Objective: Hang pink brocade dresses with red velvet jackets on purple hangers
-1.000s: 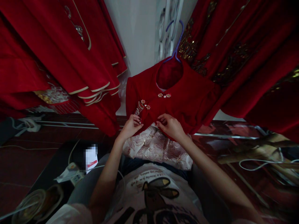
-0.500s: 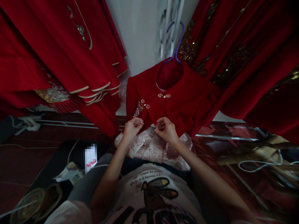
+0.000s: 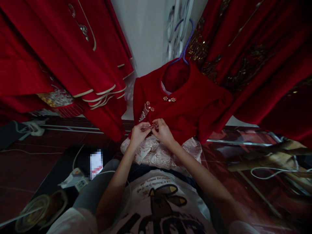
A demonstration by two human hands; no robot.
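A red jacket (image 3: pixel 187 104) hangs from a purple hanger (image 3: pixel 187 42) in front of me. A beaded clasp (image 3: pixel 169 99) joins its front below the neckline, and a beaded tassel ornament (image 3: pixel 145 110) sits on the chest at left. My left hand (image 3: pixel 140 132) is closed in a pinch at the jacket's front edge. Right beside it, my right hand (image 3: pixel 162 131) pinches a small beaded clasp (image 3: pixel 153 126), mostly covered by the fingers. The fingertips of both hands nearly touch. Pale, shiny fabric (image 3: pixel 158 152) spreads below the hands over my lap.
Red garments with pale trim (image 3: pixel 97 71) hang at left, and sequinned red garments (image 3: pixel 243 65) at right. Down at left are a lit phone (image 3: pixel 96 164), a power strip (image 3: pixel 81 184) and a coiled roll (image 3: pixel 32 213). A white cord (image 3: pixel 273 174) lies at right.
My right hand has moved left with the beaded clasp, up to my left hand. The left hand has barely moved. The jacket's front has shifted slightly.
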